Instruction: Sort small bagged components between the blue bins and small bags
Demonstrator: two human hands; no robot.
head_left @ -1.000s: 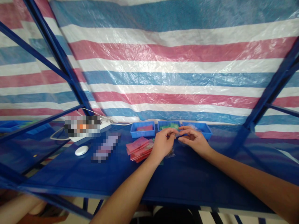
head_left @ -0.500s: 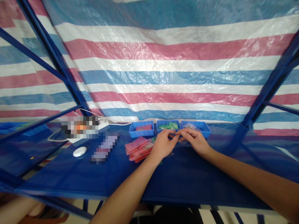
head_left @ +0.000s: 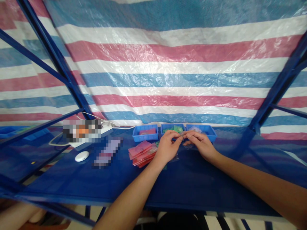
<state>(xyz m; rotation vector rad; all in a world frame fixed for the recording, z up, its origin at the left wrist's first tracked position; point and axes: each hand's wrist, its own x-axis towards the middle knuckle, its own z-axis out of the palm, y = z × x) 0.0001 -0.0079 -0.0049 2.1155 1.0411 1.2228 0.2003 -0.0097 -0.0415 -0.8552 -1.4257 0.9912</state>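
Observation:
My left hand [head_left: 169,145] and my right hand [head_left: 200,144] meet fingertip to fingertip over the table, just before the blue trays. Both are closed in a pinch on what looks like a small clear plastic bag [head_left: 189,146], partly hidden by the fingers. Left of my left wrist lies a loose pile of red packets [head_left: 142,152], with some green showing at its right side. Behind my hands, the middle blue tray [head_left: 163,125] contains green packets [head_left: 176,128]. Clear plastic pieces [head_left: 195,129] fill part of the right blue tray [head_left: 212,135].
Another blue tray [head_left: 145,138] with red packets stands at the back left. A white rounded case [head_left: 82,156], a blurred-out flat object [head_left: 107,152] and a white power strip [head_left: 90,142] with cables lie further left. Blue metal posts [head_left: 268,89] frame the table. Another person's arm [head_left: 19,215] shows at lower left.
My fingers have shifted slightly, and the fingertips sit a little closer together around the clear plastic. Arms, trays and packets are nearly as before.

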